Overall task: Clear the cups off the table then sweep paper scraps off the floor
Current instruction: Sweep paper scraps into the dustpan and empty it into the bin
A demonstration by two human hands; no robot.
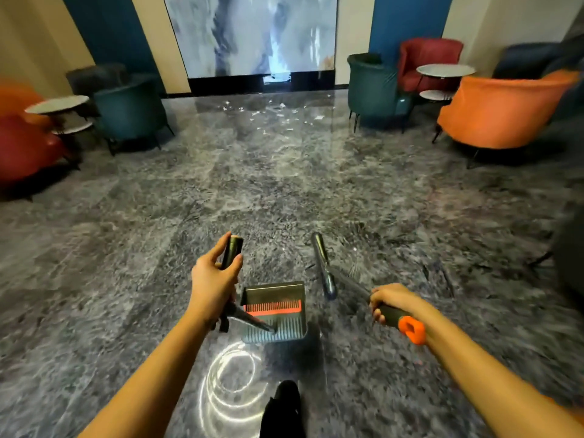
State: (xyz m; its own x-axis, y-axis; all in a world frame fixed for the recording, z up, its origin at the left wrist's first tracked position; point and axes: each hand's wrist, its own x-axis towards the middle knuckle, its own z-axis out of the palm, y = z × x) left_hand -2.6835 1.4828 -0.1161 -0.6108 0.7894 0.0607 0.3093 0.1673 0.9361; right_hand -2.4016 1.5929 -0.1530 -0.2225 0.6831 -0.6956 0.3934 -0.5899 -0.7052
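Floor (284,184): glossy, polished, marbled grey stone. Dustpan (284,324): matt grey ribbed plastic. Broom handle (390,314): matt grip, orange plastic cap. Orange armchair (505,112): plush cloth.

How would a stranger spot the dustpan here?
Look at the grey marble floor, near the bottom middle of the view. The dustpan is at the end of the dark handle that the left hand grips. Unlike the broom beside it, it is a ribbed tray with a red comb strip.
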